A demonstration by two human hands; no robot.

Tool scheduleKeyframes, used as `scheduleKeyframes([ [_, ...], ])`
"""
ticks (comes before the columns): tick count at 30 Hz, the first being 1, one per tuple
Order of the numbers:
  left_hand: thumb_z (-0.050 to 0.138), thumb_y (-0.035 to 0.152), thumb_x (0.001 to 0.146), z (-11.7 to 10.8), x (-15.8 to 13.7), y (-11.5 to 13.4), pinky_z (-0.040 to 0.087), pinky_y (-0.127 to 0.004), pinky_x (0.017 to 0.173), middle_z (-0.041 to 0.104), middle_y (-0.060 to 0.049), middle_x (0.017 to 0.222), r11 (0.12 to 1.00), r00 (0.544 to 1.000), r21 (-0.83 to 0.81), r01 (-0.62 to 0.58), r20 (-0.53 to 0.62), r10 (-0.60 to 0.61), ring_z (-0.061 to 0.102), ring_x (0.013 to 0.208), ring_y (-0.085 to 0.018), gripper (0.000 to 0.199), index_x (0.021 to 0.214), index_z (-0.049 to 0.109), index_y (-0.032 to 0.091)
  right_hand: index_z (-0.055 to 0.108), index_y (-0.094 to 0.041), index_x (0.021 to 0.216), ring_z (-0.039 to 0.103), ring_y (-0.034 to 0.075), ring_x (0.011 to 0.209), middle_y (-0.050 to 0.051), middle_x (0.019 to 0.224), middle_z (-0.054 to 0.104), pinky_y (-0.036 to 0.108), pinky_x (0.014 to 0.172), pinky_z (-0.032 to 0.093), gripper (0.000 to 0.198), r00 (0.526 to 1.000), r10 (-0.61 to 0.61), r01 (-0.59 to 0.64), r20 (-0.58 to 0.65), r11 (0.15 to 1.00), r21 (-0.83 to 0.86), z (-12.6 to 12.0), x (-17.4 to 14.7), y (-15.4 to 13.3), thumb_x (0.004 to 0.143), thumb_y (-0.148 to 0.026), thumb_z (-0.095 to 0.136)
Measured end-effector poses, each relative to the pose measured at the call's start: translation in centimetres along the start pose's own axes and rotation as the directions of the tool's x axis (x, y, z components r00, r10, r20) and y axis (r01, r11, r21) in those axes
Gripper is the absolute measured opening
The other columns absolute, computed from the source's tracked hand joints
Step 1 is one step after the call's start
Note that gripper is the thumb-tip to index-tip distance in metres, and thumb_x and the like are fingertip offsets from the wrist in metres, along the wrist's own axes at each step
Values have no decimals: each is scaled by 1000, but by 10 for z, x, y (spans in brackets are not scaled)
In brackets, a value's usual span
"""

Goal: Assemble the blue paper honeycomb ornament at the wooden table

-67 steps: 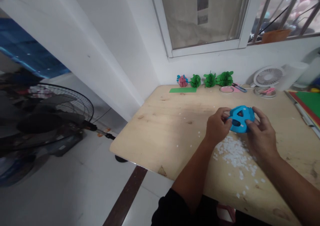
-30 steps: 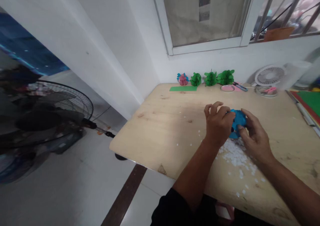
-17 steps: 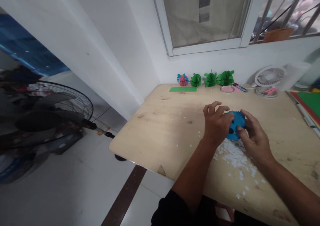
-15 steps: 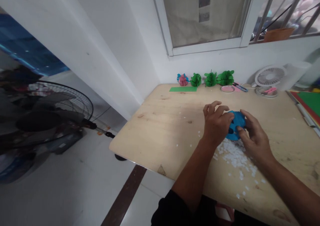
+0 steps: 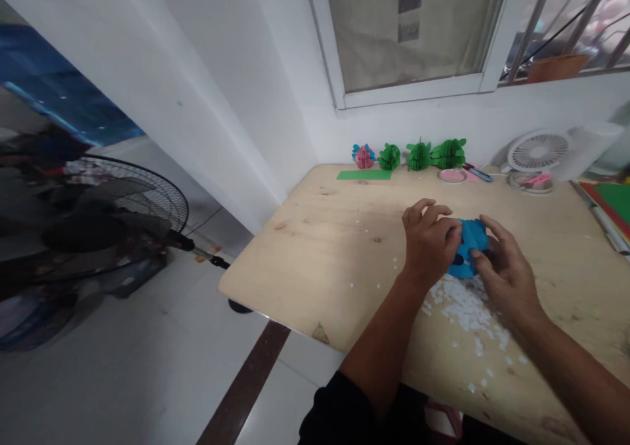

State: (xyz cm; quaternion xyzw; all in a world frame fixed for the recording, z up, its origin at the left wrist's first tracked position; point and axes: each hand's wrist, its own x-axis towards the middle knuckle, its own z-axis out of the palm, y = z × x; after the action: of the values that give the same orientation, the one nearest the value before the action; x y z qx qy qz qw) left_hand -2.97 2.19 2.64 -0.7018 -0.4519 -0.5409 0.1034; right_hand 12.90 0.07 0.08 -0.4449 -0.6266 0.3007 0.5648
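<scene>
Between my two hands is a blue paper craft piece (image 5: pixel 473 240) with dark spots on it, above the right part of the wooden table (image 5: pixel 295 254). My right hand (image 5: pixel 506 271) grips its right side, thumb in front and fingers behind. At its left edge, my left hand (image 5: pixel 429 238) pinches with thumb and index finger, the other fingers raised. Whether something small sits in that pinch is too fine to see. Just below the blue piece lies a scatter of small white paper bits (image 5: pixel 465 310).
Along the wall stand a pink and blue paper figure (image 5: pixel 363 157) and several green paper figures (image 5: pixel 418 156), with a green strip (image 5: pixel 364 175) in front. A cutter knife (image 5: pixel 477 172), tape roll (image 5: pixel 451 176), small white fan (image 5: pixel 539 151) and coloured sheets (image 5: pixel 613 199) lie further right.
The view has shifted slightly. My left thumb has drawn in from the face of the blue paper piece to its left edge. My right hand keeps its grip.
</scene>
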Motion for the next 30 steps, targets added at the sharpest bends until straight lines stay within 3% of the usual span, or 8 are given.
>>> scheduleKeyframes([
  [3, 71, 16, 91, -1, 1, 0, 52, -47, 109, 77, -6, 101, 987, 994, -134, 90, -49, -97, 65, 119, -26, 7, 88, 74, 22, 60, -27, 150, 68, 17, 81, 4, 101, 75, 26, 67, 57, 68, 991, 133, -133, 5, 983, 127, 1, 2, -4, 85, -37, 79],
  [5, 68, 13, 89, -4, 3, 1, 54, -48, 109, 78, -7, 102, 965, 990, -231, 125, -31, -135, 67, 114, -25, 12, 94, 74, 22, 61, -26, 148, 66, 16, 78, 3, 95, 74, 25, 67, 57, 72, 985, 168, -157, -42, 969, 191, 2, 5, -6, 80, -37, 82],
  [11, 63, 14, 89, -11, 5, 8, 50, -49, 116, 78, -7, 107, 908, 995, -407, 97, 69, -75, 68, 113, -24, 16, 79, 71, 23, 64, -25, 141, 67, 19, 77, 1, 89, 72, 30, 68, 59, 76, 960, 200, -158, -198, 965, 210, 3, 14, -8, 69, -36, 86],
  [17, 75, 30, 93, -8, 1, 22, 44, -46, 120, 78, -7, 113, 972, 975, -232, 45, 222, 8, 61, 127, -27, 16, 79, 75, 23, 66, -27, 138, 67, 18, 76, -1, 86, 72, 29, 68, 57, 72, 927, 229, -165, -297, 960, 225, -3, 21, -10, 69, -31, 82],
  [21, 76, 32, 95, 0, -4, 26, 41, -46, 120, 76, -3, 126, 1000, 942, -19, 8, 336, -1, 51, 140, -27, 7, 94, 81, 28, 65, -24, 139, 64, 16, 76, 0, 87, 72, 28, 70, 55, 75, 919, 230, -156, -321, 958, 239, -5, 22, -9, 67, -28, 85],
  [25, 72, 32, 97, 8, -10, 27, 38, -52, 119, 73, -3, 135, 991, 931, 83, -102, 359, 65, 49, 143, -31, 11, 102, 82, 31, 64, -25, 139, 65, 17, 78, 0, 91, 73, 30, 70, 55, 78, 918, 240, -161, -315, 953, 258, -4, 23, -7, 65, -32, 87],
  [30, 68, 31, 100, 13, -14, 29, 34, -53, 121, 73, -4, 136, 982, 945, 133, -132, 317, 84, 50, 143, -31, 15, 107, 81, 30, 64, -24, 138, 65, 17, 79, -1, 91, 72, 31, 75, 57, 77, 911, 253, -176, -325, 953, 248, -3, 22, -11, 65, -33, 86],
])
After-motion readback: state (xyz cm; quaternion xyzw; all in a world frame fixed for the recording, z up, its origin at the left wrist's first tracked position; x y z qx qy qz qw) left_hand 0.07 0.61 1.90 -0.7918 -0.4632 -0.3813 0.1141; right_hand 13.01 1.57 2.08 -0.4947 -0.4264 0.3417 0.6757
